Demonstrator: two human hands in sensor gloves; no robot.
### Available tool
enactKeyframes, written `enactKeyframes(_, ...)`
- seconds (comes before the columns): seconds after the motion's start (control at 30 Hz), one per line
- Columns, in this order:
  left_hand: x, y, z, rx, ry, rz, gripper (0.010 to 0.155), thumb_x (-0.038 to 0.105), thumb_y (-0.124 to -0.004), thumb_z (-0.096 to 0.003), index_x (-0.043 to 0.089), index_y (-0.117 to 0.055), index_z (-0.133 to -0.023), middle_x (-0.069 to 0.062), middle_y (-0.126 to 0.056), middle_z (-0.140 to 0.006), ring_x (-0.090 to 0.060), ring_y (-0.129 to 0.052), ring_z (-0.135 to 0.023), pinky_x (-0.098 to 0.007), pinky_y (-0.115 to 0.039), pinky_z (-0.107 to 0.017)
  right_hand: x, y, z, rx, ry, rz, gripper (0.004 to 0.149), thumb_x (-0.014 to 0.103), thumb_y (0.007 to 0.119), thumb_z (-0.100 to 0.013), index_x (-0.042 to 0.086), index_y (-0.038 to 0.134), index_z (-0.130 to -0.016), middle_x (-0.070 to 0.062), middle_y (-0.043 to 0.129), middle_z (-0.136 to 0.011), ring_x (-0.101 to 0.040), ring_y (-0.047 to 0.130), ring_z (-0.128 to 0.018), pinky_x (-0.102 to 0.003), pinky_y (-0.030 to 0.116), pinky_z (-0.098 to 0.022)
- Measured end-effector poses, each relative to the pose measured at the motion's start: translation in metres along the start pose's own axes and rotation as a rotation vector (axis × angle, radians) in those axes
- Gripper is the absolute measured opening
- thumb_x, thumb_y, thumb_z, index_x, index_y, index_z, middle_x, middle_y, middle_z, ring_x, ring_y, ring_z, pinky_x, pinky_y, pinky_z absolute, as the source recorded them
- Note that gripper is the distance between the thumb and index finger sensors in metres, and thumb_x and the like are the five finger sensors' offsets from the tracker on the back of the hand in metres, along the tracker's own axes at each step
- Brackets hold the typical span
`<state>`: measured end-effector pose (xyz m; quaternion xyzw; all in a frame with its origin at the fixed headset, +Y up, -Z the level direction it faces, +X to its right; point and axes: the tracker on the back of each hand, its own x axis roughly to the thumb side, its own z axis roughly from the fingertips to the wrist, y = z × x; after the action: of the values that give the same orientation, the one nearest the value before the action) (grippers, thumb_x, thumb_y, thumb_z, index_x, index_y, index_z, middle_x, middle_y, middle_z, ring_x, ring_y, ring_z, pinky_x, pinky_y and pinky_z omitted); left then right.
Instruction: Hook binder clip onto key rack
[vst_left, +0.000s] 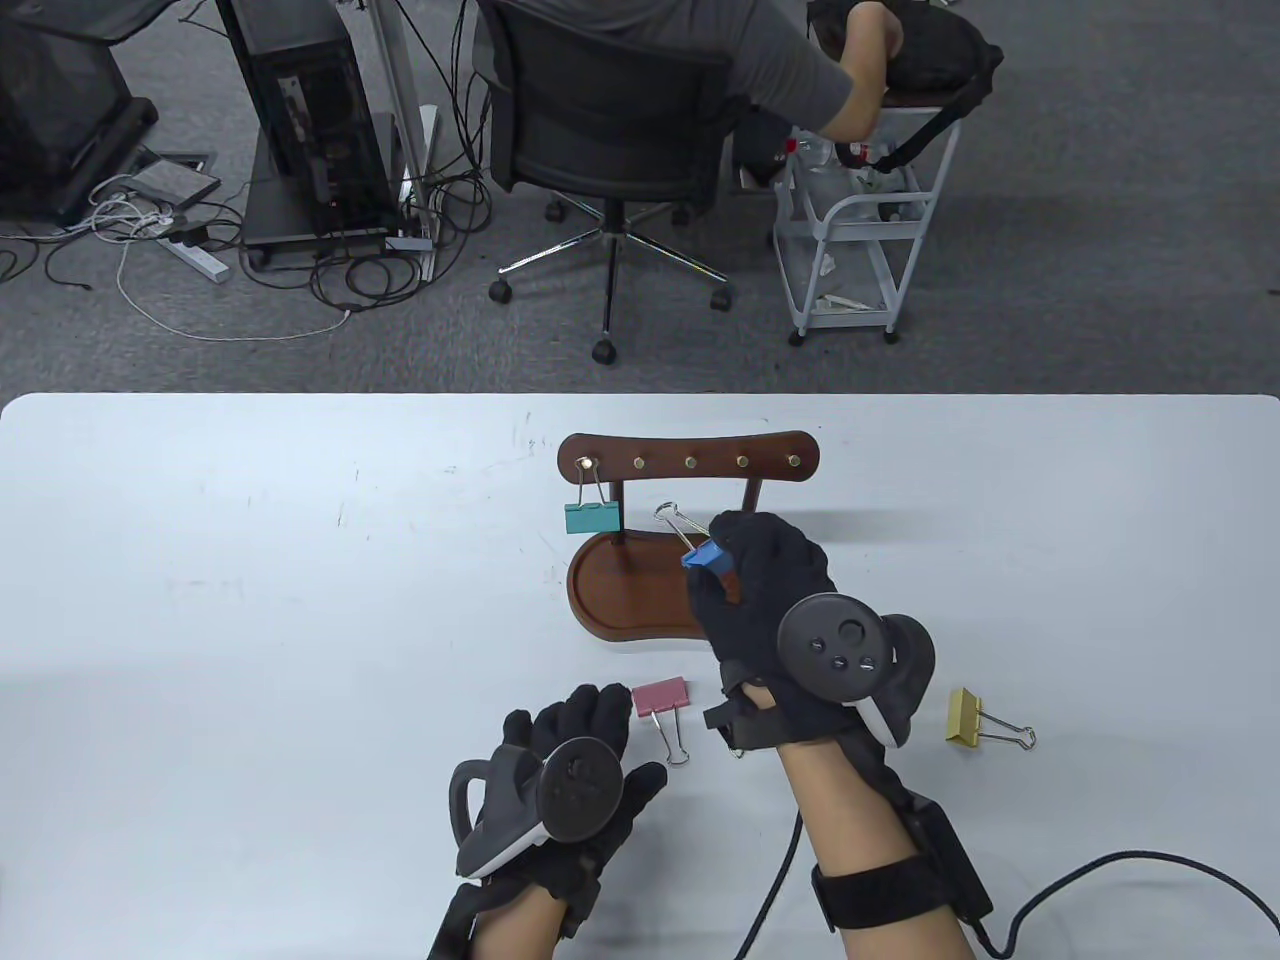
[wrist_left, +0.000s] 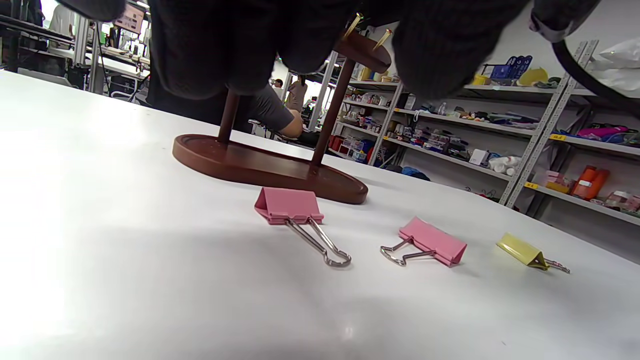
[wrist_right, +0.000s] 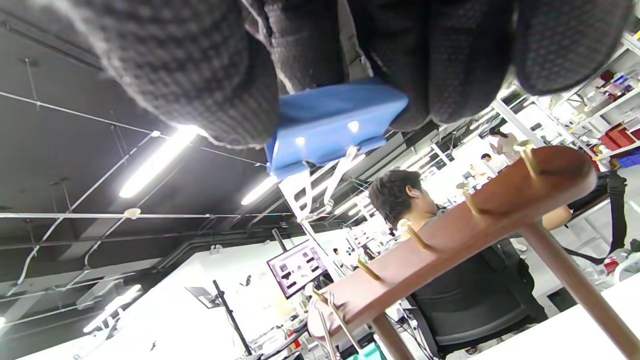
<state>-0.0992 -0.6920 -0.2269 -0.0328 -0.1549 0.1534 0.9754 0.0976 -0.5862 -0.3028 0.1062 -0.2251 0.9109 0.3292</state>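
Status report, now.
Right hand grips blue clip, short of rack. Left hand idle. Teal clip on first hook; others free.

The white bench carried a brown wooden key rack, standing on its oval base near the middle. A pink binder clip lay just in front of that base, a second pink clip lay to its right, and a yellow clip lay farther right. A black cable trailed across the near right corner.
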Motion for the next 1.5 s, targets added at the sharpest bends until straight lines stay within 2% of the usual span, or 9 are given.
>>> enactKeyframes(0.17,-0.002,0.0,0.0,-0.007,0.012,0.01,0.081,0.048,-0.082,-0.055,0.0,-0.059,-0.115,-0.033,-0.066,-0.113,-0.06,-0.073,-0.096,-0.082,-0.045,-0.068,0.009,0.014,-0.011,0.0,0.002,0.044,0.072,0.038,0.089,-0.048,-0.002,0.069,-0.104,-0.038,0.073,-0.097,-0.06,0.078,-0.076,-0.072,0.068,-0.053)
enactKeyframes(0.57,-0.005,0.0,0.0,-0.015,0.027,0.023,0.08,0.047,-0.082,-0.0553,0.0,-0.059,-0.115,-0.033,-0.066,-0.113,-0.061,-0.073,-0.096,-0.082,-0.045,-0.068,0.007,0.044,-0.036,0.007,0.053,0.106,0.075,0.036,0.088,-0.049,-0.004,0.063,-0.107,-0.038,0.068,-0.1,-0.06,0.074,-0.079,-0.071,0.066,-0.055)
enactKeyframes(1.1,-0.006,-0.001,-0.001,-0.032,0.03,0.042,0.08,0.047,-0.081,-0.0557,-0.001,-0.058,-0.115,-0.034,-0.066,-0.113,-0.061,-0.073,-0.096,-0.082,-0.045,-0.068,-0.007,0.06,-0.034,0.022,0.061,0.153,0.073,0.037,0.087,-0.05,-0.003,0.064,-0.106,-0.039,0.068,-0.1,-0.06,0.075,-0.077,-0.071,0.067,-0.054)
enactKeyframes(1.3,-0.007,-0.001,-0.001,-0.033,0.035,0.044,0.079,0.047,-0.081,-0.0557,-0.001,-0.058,-0.115,-0.034,-0.066,-0.113,-0.061,-0.073,-0.095,-0.082,-0.045,-0.068,-0.009,0.075,-0.032,0.098,0.069,0.243,0.074,0.04,0.081,-0.053,-0.005,0.061,-0.108,-0.041,0.067,-0.097,-0.062,0.076,-0.074,-0.072,0.067,-0.051)
enactKeyframes(1.5,-0.008,-0.002,-0.001,-0.042,0.042,0.043,0.079,0.047,-0.081,-0.0558,-0.001,-0.059,-0.115,-0.034,-0.066,-0.113,-0.061,-0.073,-0.096,-0.082,-0.045,-0.068,-0.009,0.09,-0.034,0.146,0.077,0.29,0.074,0.04,0.081,-0.053,-0.004,0.059,-0.109,-0.041,0.065,-0.098,-0.062,0.075,-0.075,-0.072,0.066,-0.052)
